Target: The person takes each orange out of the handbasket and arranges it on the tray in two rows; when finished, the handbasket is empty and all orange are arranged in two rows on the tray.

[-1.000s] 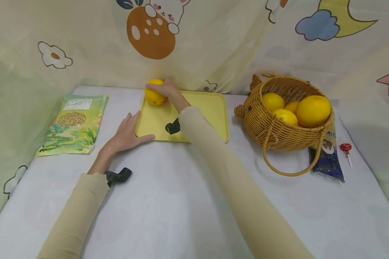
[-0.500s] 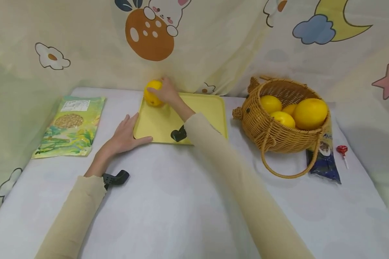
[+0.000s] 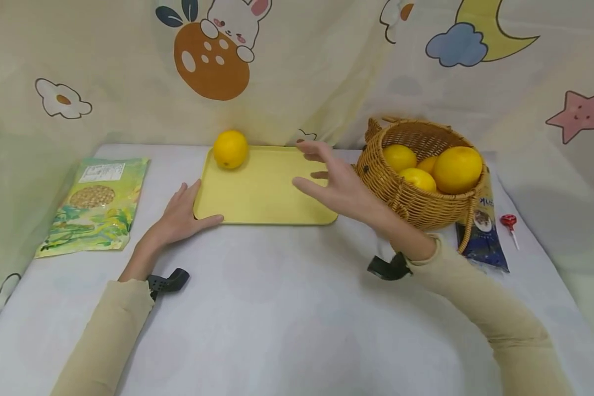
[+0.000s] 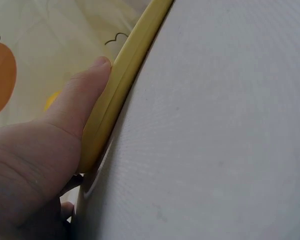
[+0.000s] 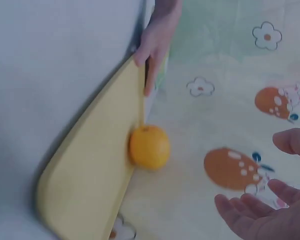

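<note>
A round orange (image 3: pixel 230 149) sits at the back left corner of the yellow tray (image 3: pixel 267 187); the right wrist view shows the same orange (image 5: pixel 149 147) resting at the tray's edge. My left hand (image 3: pixel 182 213) is at the tray's front left corner, fingers straight along the left side and thumb along the front rim. In the left wrist view that thumb (image 4: pixel 82 92) touches the tray's outer wall (image 4: pixel 120 85). Nothing is in my right hand (image 3: pixel 337 184), which hovers over the tray's right end with fingers spread and slightly bent.
On the right stands a wicker basket (image 3: pixel 401 197) holding several yellow fruits (image 3: pixel 457 170). Partly under it lies a blue packet (image 3: pixel 484 242), beside a red lollipop (image 3: pixel 509 221). A green bag of grains (image 3: pixel 94 203) lies at the left. A patterned cloth (image 3: pixel 317 71) hangs behind the table.
My right hand has let go of the orange and moved right, toward the basket. The orange stays at the tray's back left corner. My left hand keeps its place at the tray.
</note>
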### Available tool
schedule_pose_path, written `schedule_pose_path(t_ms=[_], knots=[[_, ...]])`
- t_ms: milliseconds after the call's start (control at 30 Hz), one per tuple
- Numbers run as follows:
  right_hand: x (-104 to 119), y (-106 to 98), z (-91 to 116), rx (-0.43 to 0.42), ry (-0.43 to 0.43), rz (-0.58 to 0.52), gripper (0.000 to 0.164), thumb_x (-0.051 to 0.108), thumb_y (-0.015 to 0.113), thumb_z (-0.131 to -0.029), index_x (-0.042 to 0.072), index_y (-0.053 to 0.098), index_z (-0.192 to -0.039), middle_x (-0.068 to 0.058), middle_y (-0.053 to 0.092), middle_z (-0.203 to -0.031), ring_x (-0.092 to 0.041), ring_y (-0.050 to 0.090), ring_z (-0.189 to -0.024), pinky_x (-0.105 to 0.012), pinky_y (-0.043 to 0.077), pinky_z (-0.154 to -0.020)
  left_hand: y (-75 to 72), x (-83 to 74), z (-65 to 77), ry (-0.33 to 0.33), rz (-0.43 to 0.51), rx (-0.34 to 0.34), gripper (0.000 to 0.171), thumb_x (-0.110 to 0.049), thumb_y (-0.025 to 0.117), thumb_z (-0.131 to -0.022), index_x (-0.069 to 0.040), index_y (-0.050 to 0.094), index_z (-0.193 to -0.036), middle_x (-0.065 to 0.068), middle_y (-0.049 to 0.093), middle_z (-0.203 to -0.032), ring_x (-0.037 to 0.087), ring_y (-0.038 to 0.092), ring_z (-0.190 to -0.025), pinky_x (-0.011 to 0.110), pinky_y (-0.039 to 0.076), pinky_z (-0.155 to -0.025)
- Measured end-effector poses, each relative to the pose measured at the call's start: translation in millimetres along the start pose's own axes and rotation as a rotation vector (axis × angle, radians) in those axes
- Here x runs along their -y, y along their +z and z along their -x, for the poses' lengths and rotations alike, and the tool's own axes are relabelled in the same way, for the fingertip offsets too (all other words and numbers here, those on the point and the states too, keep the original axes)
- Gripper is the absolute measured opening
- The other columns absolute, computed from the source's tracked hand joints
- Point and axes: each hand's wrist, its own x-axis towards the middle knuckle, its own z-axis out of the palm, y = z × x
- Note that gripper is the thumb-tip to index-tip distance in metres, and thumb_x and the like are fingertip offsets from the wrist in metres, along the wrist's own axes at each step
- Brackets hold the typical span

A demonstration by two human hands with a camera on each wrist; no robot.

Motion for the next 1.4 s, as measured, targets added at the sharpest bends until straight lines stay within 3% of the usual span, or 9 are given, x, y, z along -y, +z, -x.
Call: schedule_pose_path(t_ms=[100,333,500,833,967,1033,1100,1200,1400], knots=[[-10.1,-26.3,28.0,-0.055,0.029,-0.003,0.054,0.013,0.064,-0.093,0.004,0.04,-0.14,-0.009,0.045,-0.145,-0.023,0.046,-0.132,-0.041,0.049,-0.103,1.4,-0.4,-0.5,0.005,0.005,0.006,0.113,-0.059,0.064,-0.085,-0.006,-0.006,-0.156,0.019,0.002,-0.164,0.041,-0.01,-0.15,0.064,-0.001,-0.119],[-24.6,-65.9,70.9,-0.118,0.064,0.078,0.049,0.01,0.061,-0.095,0.002,0.042,-0.139,-0.013,0.047,-0.141,-0.028,0.047,-0.13,-0.006,0.046,-0.092,1.4,0.7,0.1,-0.011,0.003,0.001,0.113,-0.06,0.065,-0.083,-0.006,-0.004,-0.156,0.019,0.003,-0.164,0.041,-0.009,-0.151,0.065,-0.001,-0.118],[-32.9,-82.7,82.6,-0.144,0.089,0.08,0.05,0.01,0.061,-0.095,0.005,0.041,-0.14,-0.013,0.046,-0.14,-0.02,0.047,-0.127,-0.003,0.044,-0.092,-1.5,2.5,2.2,-0.007,0.006,-0.003,0.113,-0.06,0.064,-0.084,-0.006,-0.004,-0.156,0.021,0.003,-0.163,0.042,-0.009,-0.15,0.066,0.0,-0.118],[-37.7,-105.9,98.0,-0.175,0.162,0.132,0.048,0.01,0.061,-0.095,0.005,0.041,-0.139,0.001,0.047,-0.135,-0.001,0.047,-0.121,0.0,0.044,-0.088,0.7,3.9,-0.7,0.013,0.005,-0.004,0.113,-0.06,0.064,-0.084,-0.005,-0.004,-0.156,0.02,0.003,-0.163,0.042,-0.009,-0.15,0.064,0.0,-0.119],[-42.3,-118.3,98.5,-0.196,0.182,0.185,0.05,0.013,0.062,-0.094,0.005,0.042,-0.139,0.001,0.048,-0.134,-0.001,0.047,-0.119,0.0,0.042,-0.089,-0.2,3.7,0.8,-0.006,-0.005,-0.006,0.113,-0.06,0.064,-0.084,-0.005,-0.004,-0.156,0.02,0.003,-0.164,0.042,-0.009,-0.15,0.064,0.0,-0.119],[-43.5,-128.0,98.1,-0.211,0.215,0.249,0.052,0.019,0.061,-0.096,0.008,0.041,-0.142,-0.005,0.047,-0.139,-0.009,0.046,-0.126,-0.011,0.043,-0.102,-1.3,3.2,1.3,-0.01,-0.007,-0.006,0.113,-0.059,0.065,-0.084,-0.005,-0.004,-0.156,0.02,0.003,-0.163,0.042,-0.009,-0.15,0.065,0.0,-0.118],[-44.7,-141.0,96.6,-0.219,0.263,0.318,0.055,0.026,0.059,-0.097,0.01,0.038,-0.145,-0.012,0.044,-0.146,-0.021,0.042,-0.133,-0.031,0.039,-0.114,-1.9,2.3,0.8,-0.001,-0.003,-0.009,0.113,-0.059,0.064,-0.084,-0.005,-0.004,-0.156,0.02,0.004,-0.163,0.042,-0.009,-0.15,0.064,0.0,-0.119],[-48.4,-163.2,93.2,-0.207,0.312,0.419,0.059,0.031,0.056,-0.098,0.008,0.035,-0.148,-0.023,0.039,-0.15,-0.042,0.035,-0.136,-0.064,0.029,-0.111,-1.1,0.8,-0.3,0.018,-0.001,-0.014,0.112,-0.058,0.064,-0.084,-0.004,-0.003,-0.156,0.021,0.005,-0.163,0.043,-0.008,-0.15,0.063,0.0,-0.119],[-66.2,-200.3,83.9,-0.116,0.37,0.577,0.061,0.033,0.053,-0.098,0.001,0.036,-0.147,-0.032,0.035,-0.148,-0.054,0.033,-0.13,-0.074,0.033,-0.096,1.2,0.1,0.1,0.011,-0.006,-0.012,0.111,-0.057,0.064,-0.085,-0.005,-0.004,-0.156,0.021,0.005,-0.163,0.044,-0.007,-0.15,0.064,0.0,-0.119]])
